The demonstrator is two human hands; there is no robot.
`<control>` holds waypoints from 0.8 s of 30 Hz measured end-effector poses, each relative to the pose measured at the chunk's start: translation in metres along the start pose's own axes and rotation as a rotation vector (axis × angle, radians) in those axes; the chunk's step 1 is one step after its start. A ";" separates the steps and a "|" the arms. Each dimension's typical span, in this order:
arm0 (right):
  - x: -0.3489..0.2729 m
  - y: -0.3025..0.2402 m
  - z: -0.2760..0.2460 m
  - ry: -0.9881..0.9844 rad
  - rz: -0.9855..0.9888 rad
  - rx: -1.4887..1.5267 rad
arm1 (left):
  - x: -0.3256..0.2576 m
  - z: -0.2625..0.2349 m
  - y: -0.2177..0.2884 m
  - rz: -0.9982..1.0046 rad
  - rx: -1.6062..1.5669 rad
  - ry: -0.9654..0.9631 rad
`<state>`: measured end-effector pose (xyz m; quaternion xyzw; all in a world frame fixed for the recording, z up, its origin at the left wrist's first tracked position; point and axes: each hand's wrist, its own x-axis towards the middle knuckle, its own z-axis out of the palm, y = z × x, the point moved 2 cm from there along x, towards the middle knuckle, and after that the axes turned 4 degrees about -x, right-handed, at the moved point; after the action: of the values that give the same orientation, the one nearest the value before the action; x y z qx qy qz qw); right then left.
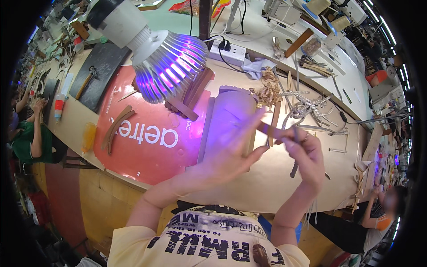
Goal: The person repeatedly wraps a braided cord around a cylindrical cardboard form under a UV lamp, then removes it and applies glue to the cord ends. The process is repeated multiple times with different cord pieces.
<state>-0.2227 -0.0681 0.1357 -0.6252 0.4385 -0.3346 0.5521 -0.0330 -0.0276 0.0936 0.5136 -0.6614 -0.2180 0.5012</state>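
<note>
My left hand (233, 149) and my right hand (307, 153) are raised over the workbench and both grip a narrow brown leather strap (272, 130) between them. The left hand pinches its near end, the right one holds the far end, and a dark braided cord (294, 168) hangs down from the right hand. Purple light from a lamp (171, 66) falls on the hands. Under them lies a pale rectangular board (229, 111) on the bench.
A red mat (142, 147) with several curved brown leather strips (116, 127) covers the left of the bench. Braided cords and leather scraps (307, 107) lie at the right. A power strip (227, 50) sits behind. Other people sit at the left and right edges.
</note>
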 end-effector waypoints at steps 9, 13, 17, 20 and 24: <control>0.007 0.012 -0.007 0.142 0.007 -0.084 | 0.021 0.015 -0.003 -0.478 -1.088 -0.034; 0.016 0.055 -0.003 -0.189 0.202 0.041 | 0.013 0.016 -0.025 -0.580 -1.035 -0.013; 0.024 0.075 -0.007 -0.236 0.238 0.046 | 0.007 0.005 -0.051 -0.643 -0.901 0.112; 0.035 0.082 -0.006 -0.186 0.234 0.007 | 0.005 -0.004 -0.070 -0.637 -0.963 0.170; 0.044 0.087 -0.013 -0.163 0.345 -0.074 | 0.000 -0.012 -0.086 -0.640 -0.976 0.211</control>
<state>-0.2329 -0.1142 0.0490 -0.5857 0.5051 -0.1669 0.6115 0.0170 -0.0576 0.0290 0.4166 -0.2435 -0.5849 0.6520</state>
